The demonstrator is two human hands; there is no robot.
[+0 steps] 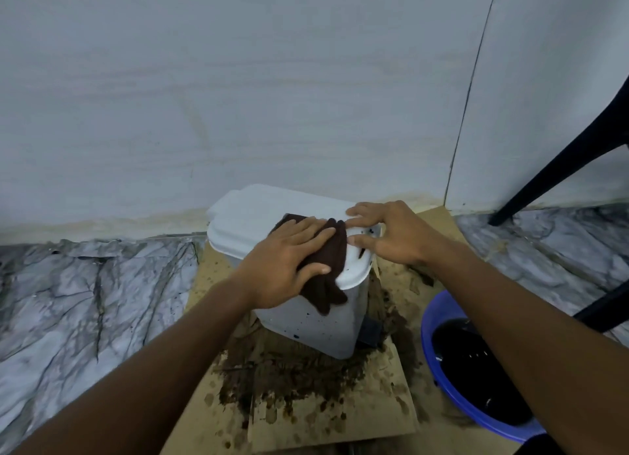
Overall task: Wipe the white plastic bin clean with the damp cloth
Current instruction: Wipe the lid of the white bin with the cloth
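— The bin?
— Smooth white plastic, matt, speckled dark. The cloth is soft brown fabric.
— Underneath?
— Rough, stained cardboard on a marbled floor. The basin is shiny blue plastic.

A: What stands at centre?

B: A white plastic bin, dark-speckled, its lid closed, on soiled cardboard laid over a marbled floor beside the wall.

A: And the grips?

B: The left grip lies flat, fingers straight, pressing a dark brown cloth onto the lid; the cloth's end hangs down the bin's front. The right grip rests spread fingertips on the lid, just beside the cloth.

A: On the right?

B: A blue basin holding dark water, near the bin; black chair legs beyond.
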